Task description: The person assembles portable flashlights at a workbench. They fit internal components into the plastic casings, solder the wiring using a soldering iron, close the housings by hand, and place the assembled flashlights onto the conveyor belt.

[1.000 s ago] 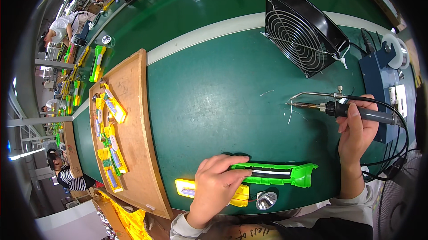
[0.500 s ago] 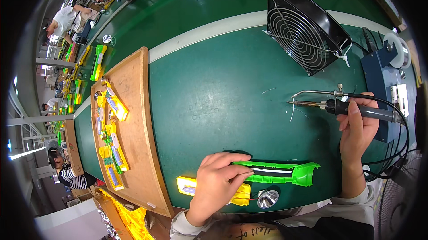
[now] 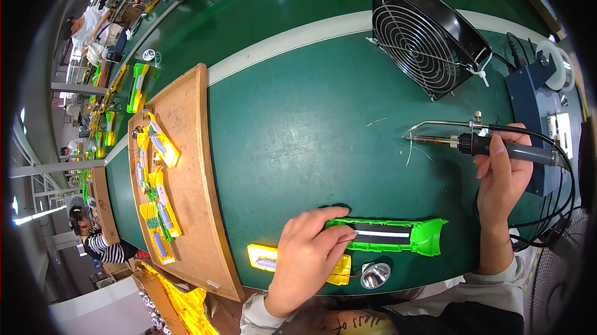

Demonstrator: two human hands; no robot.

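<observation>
My right hand (image 3: 505, 170) is closed around the grey handle of a soldering iron (image 3: 485, 146); its tip points left, just above the bench. A thin bent metal tube (image 3: 438, 123) is clamped along the iron. My left hand (image 3: 306, 254) grips the left end of a green flashlight housing half (image 3: 428, 237), its thumb reaching into the trough. Inside the trough lies a black strip with a white band (image 3: 382, 234). Partly hidden under my left hand is a yellow flashlight housing (image 3: 339, 271). A silver reflector cup (image 3: 375, 276) sits beside it, apparently wired to it.
At left, a wooden tray (image 3: 202, 192) holds several yellow housings with wired cells (image 3: 163, 207). A black fan (image 3: 429, 36) stands at the far right, near a blue solder-spool stand (image 3: 528, 95). Loose solder wire bits (image 3: 409, 151) lie under the iron tip. Other people work at far left.
My left thumb has shifted slightly, and more of the white band shows in the green housing. My right hand keeps hold of the soldering iron, nearly in the same place.
</observation>
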